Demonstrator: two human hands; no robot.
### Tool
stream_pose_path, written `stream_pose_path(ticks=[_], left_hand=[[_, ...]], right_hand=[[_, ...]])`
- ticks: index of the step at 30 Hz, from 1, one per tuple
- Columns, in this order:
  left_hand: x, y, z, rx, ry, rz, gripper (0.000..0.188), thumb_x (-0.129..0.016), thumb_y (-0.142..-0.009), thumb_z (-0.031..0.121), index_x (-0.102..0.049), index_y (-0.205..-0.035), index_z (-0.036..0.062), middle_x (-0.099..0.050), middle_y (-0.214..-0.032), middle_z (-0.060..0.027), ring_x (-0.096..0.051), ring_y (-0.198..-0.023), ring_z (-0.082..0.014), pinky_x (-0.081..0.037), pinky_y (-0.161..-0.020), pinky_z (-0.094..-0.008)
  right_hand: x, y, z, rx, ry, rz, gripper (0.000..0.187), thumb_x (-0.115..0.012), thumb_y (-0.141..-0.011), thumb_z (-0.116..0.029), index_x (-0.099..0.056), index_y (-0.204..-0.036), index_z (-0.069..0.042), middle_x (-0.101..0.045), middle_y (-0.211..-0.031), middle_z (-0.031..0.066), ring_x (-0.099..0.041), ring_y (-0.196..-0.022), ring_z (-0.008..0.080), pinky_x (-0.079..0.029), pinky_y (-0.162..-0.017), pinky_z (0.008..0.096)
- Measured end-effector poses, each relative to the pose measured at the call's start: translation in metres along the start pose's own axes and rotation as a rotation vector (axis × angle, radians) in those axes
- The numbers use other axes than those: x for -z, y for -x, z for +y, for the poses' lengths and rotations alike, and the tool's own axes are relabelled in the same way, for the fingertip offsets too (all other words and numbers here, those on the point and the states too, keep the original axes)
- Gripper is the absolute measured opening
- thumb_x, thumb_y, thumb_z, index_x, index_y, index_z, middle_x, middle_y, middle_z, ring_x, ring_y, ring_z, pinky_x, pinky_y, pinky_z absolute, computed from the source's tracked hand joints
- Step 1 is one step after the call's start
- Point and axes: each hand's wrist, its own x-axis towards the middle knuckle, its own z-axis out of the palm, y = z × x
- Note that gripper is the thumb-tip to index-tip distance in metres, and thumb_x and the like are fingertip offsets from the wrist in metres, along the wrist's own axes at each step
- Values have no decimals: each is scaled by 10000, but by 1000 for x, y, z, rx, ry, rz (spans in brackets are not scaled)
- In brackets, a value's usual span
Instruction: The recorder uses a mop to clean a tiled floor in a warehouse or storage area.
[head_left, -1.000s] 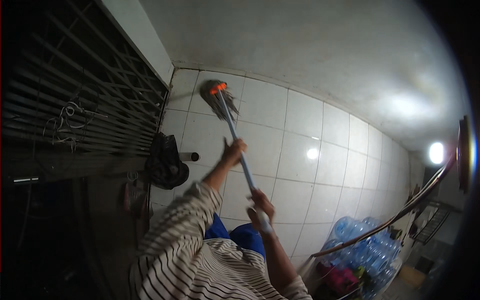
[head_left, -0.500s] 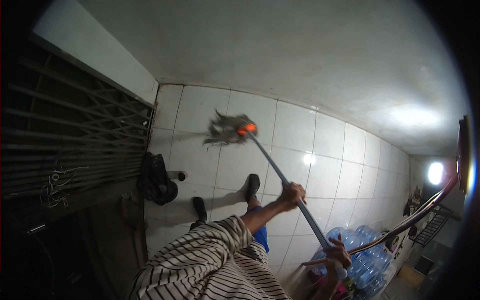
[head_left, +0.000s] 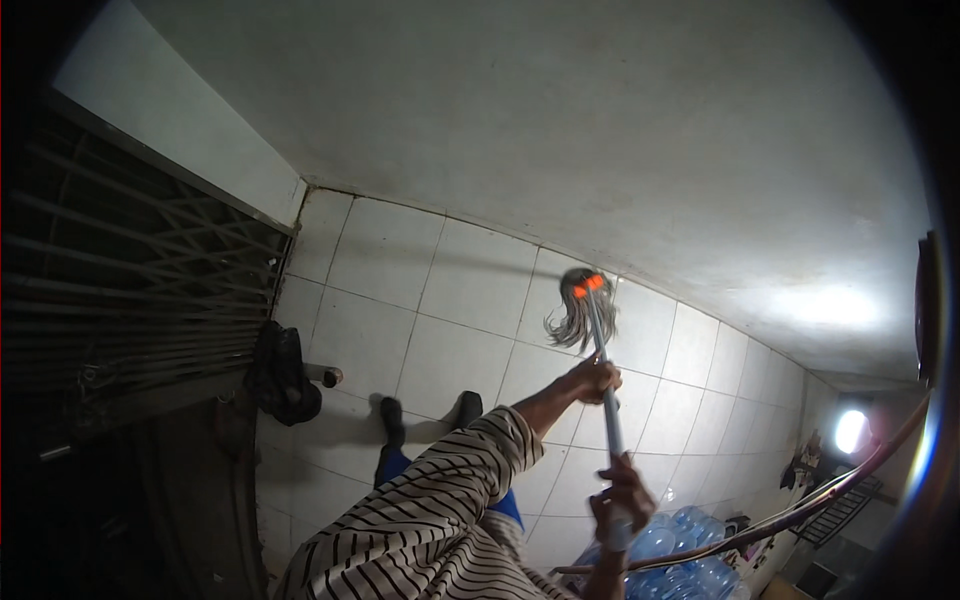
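Note:
A long-handled mop [head_left: 611,425] slants across the middle of the view, its grey strings on the white tiled floor close to the wall. An orange clamp joins the strings to the pale handle. My left hand [head_left: 595,379] is wrapped round the handle just below the mop head, with its arm in a striped sleeve. Lower down, near the handle's end, my right hand [head_left: 622,494] grips it as well, its fingers partly curled round the pole.
Dark folding gate [head_left: 150,250] stands at the left. A black bag-like bundle [head_left: 283,375] lies beside a short pipe [head_left: 326,376]. Clear blue water bottles [head_left: 655,545] crowd the lower right, behind a dark cable [head_left: 760,532]. A grey wall [head_left: 560,120] borders the floor.
The mop head has swept right along the wall, and the handle now stands steeper. Both hands have kept hold; my right hand has shifted left. My feet have moved left in view.

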Motion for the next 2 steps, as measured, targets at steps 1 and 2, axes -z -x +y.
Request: stream_pose_path(ticks=[1, 2], left_hand=[[-1, -6, 5, -58, 67, -22, 237, -575, -694, 210, -455, -549, 66, -395, -593, -50, -406, -542, -173, -368, -398, -336], [9, -21, 23, -120, 126, -46, 247, -581, -710, 243, -474, -600, 50, -396, -608, -65, -391, -525, -174, -361, -349, -349]], right_hand=[[11, -6, 3, -11, -70, 10, 178, -572, -726, -132, -500, -628, -3, -579, -791, 193, -550, -928, 351, -350, -904, 483], [10, -8, 1, -11, -62, 20, 178, -572, -726, -132, -500, -628, -3, -579, -791, 193, -550, -928, 351, -350, -904, 483]])
